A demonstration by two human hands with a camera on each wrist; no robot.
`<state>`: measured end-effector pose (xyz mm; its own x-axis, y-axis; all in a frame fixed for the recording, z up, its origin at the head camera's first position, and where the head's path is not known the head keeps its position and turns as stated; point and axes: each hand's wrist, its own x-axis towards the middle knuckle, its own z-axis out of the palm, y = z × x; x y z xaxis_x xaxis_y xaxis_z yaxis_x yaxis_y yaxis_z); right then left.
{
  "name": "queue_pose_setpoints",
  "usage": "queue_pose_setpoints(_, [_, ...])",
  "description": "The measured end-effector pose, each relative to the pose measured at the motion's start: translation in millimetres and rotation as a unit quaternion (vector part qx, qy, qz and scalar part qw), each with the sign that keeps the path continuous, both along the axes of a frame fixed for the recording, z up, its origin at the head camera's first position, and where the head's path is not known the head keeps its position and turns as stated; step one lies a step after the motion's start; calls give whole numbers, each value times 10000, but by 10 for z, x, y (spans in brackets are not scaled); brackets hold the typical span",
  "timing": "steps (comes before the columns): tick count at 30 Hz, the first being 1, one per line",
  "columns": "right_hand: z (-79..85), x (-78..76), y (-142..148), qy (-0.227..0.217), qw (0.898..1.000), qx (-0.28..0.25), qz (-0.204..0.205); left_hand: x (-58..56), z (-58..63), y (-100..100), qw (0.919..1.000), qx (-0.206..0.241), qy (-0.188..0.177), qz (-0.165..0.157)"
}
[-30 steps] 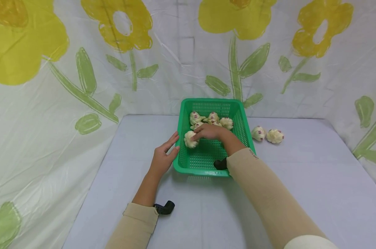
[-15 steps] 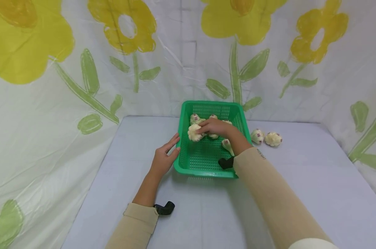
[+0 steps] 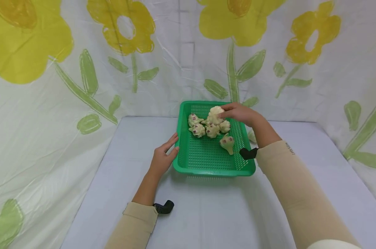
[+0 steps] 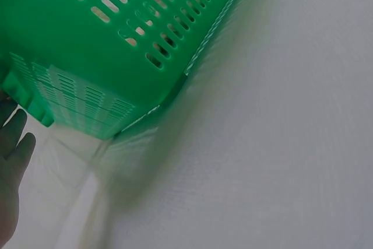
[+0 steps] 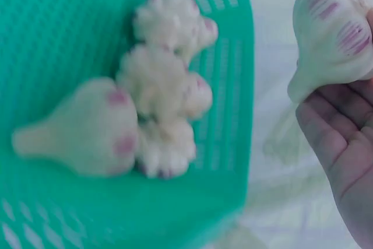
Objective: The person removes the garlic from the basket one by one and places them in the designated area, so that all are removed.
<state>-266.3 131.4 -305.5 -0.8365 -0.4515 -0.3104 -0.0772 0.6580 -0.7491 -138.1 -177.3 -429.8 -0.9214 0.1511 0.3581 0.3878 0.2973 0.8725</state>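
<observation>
My right hand (image 3: 242, 114) grips a white garlic bulb (image 3: 216, 115) over the back of the green plastic basket (image 3: 206, 173). In the right wrist view the fingers lie round this purple-streaked garlic bulb (image 5: 332, 36), its stem end pointing down and left. Several other bulbs are in the basket: a cluster (image 3: 198, 130) toward the back and a single bulb (image 3: 227, 143) nearer the right wall. With fingers extended, my left hand (image 3: 162, 159) rests against the basket's left rim; in the left wrist view only part of this hand (image 4: 10, 167) shows beside the basket.
The basket stands on a pale cloth-covered table (image 3: 181, 211). Right of it, a garlic bulb (image 3: 251, 136) is mostly hidden by my right arm. A flower-print sheet (image 3: 163, 93) hangs directly behind the table.
My right hand has lifted the garlic bulb and carried it from the basket's left side to the back right. Bulbs it covered now show. My left hand has stayed put.
</observation>
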Motion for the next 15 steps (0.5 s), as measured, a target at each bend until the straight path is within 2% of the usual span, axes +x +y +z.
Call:
queue_pose_setpoints(4, [102,31,235,169,9996,152,-162,35,56,0,10000,7,-13,-24])
queue_pose_setpoints(7, [153,52,413,282,9990,180,-293,21,37,-5,10000,32,-15,-45])
queue_pose_setpoints(13, [189,87,747,552,9964,218,-611,-115,-242,-30,10000,72,-33,43])
queue_pose_setpoints(15, [164,86,866,603,9954,233,-714,-118,-252,-30,9999,86,-33,59])
